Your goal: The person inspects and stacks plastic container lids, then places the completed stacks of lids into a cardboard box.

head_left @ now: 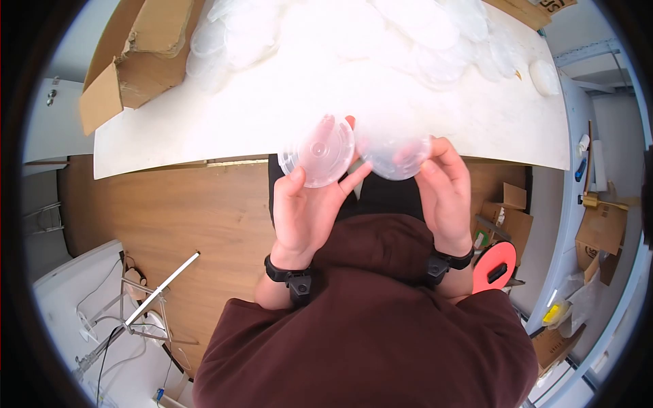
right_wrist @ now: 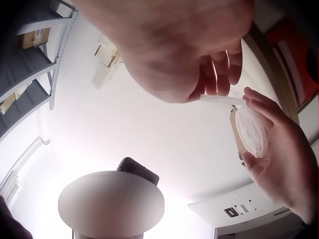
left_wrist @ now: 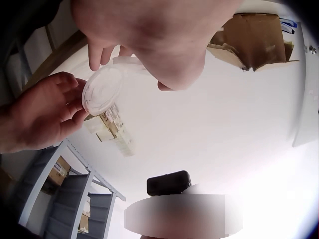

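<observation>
In the head view, my left hand (head_left: 306, 214) holds a clear round plastic lid (head_left: 317, 153) by its rim, thumb in front and fingers behind. My right hand (head_left: 447, 194) pinches a second clear round plastic lid (head_left: 396, 155) between thumb and fingers. Both lids are held side by side just over the table's near edge, and a left fingertip reaches the second lid's rim. The left wrist view shows the right hand (left_wrist: 47, 112) with its lid (left_wrist: 103, 89). From the right wrist, the left hand (right_wrist: 284, 152) shows behind its lid (right_wrist: 251, 130).
A white table (head_left: 224, 126) spans the front, with heaps of clear plastic pieces (head_left: 238, 34) along its far side. An open cardboard box (head_left: 149, 61) stands at its left. Shelving with cardboard boxes (head_left: 600, 228) lines the right; a metal-legged stand (head_left: 146, 299) is at lower left.
</observation>
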The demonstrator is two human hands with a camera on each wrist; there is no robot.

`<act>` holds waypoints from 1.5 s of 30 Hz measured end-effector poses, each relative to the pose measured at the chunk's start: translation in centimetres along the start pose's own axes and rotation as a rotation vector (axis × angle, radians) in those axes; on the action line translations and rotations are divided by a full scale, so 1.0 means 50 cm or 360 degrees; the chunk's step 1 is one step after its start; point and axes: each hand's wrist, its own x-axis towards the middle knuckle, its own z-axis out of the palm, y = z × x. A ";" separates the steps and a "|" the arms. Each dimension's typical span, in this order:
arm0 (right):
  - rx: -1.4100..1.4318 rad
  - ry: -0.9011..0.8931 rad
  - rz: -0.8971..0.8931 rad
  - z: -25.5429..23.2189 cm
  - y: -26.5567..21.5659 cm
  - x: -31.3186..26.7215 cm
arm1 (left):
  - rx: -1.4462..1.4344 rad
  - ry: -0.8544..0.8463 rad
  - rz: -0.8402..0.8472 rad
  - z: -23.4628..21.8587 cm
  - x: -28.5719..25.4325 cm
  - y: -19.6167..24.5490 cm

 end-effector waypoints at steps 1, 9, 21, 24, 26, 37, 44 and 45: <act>0.0066 0.0130 -0.0023 0.003 0.000 -0.001 | -0.0067 0.0063 -0.0072 -0.001 0.002 0.006; 0.0295 0.0457 -0.0040 -0.068 -0.014 0.041 | 0.0346 0.0395 0.0063 -0.031 0.007 0.017; 0.0428 0.0370 0.0000 -0.083 -0.004 0.037 | 0.1593 0.0418 0.0999 -0.001 0.221 0.287; 0.0419 0.0322 -0.0011 -0.090 0.007 0.035 | 0.1719 0.0482 0.0958 0.005 0.308 0.342; 0.0431 0.0310 -0.0045 -0.089 0.007 0.036 | 0.1739 0.0496 0.0970 0.001 0.362 0.357; 0.0384 0.0213 0.0001 -0.095 0.009 0.028 | 0.1969 0.0557 0.0428 -0.014 0.362 0.374; -0.0246 -0.0071 -0.0344 -0.034 -0.119 0.125 | 0.1959 0.0260 0.0602 -0.008 0.208 0.349; -0.0539 -0.0181 -0.0535 -0.010 -0.153 0.164 | 0.1942 0.0213 0.0578 -0.006 0.179 0.324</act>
